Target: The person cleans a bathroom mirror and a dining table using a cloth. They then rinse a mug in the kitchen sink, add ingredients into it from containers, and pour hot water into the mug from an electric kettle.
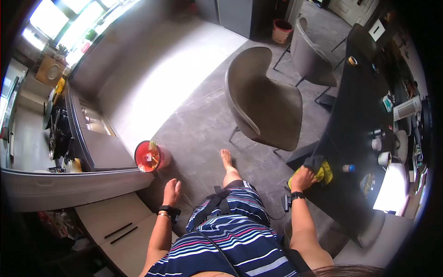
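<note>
Item: cloth (326,171), yellow and dark grey, quantity 1. Location: right of centre, on the near left edge of the dark table (339,196). Bunched, with folds showing on either side of the right hand.

Item: right hand (302,178). Clamped on the cloth from above, fingers toward the tabletop; the grip probably gathers the loose folds into 1 manageable bundle and holds them against the surface.

Item: left hand (171,194). Lower left of centre, well apart from the right. Holds nothing visible; fingers loosely extended. It hangs out to the side, perhaps for balance. Nearest object in the frame: red bin (167,159) with food-like scraps inside, beside the counter drawers (108,150), presumably for easy reach from the worktop.

Item: bottle with blue cap (349,168), quantity 1. On the table, just right of the cloth, apart from it.

Item: clear dish (368,184), quantity 1. Farther right, contents unclear.

Item: chairs, quantity 2: nearer chair (281,117), centre; 2nd chair (314,62), upper right. They stand along the table's left side, likely as its seating.
</note>
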The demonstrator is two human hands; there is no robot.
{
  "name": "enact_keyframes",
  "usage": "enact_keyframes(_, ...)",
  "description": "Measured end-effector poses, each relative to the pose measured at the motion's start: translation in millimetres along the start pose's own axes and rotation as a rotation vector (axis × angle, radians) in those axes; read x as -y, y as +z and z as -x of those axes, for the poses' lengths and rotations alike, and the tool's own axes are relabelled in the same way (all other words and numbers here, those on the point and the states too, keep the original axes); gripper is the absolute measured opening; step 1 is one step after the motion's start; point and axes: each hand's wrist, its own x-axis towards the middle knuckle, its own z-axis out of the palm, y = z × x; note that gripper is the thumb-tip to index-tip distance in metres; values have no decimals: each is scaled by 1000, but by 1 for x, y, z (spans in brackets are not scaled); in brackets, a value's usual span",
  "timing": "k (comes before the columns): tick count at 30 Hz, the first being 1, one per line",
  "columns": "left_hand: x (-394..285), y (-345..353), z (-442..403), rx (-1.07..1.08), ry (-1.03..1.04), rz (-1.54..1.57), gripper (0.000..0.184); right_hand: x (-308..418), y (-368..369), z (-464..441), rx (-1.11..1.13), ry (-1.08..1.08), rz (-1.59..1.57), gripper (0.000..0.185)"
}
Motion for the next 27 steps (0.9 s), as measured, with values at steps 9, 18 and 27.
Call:
enact_keyframes(9,-68,5,-157,119,158,-8,37,15,-2,-10,61,81,88,26)
enact_keyframes(18,-155,-10,-311,465,357,-77,46,38,-7,-58,209,387,48,32)
enact_keyframes(27,-190,-12,-425,738,438,-296,46,-30,103,-31,-238,533,-428,41)
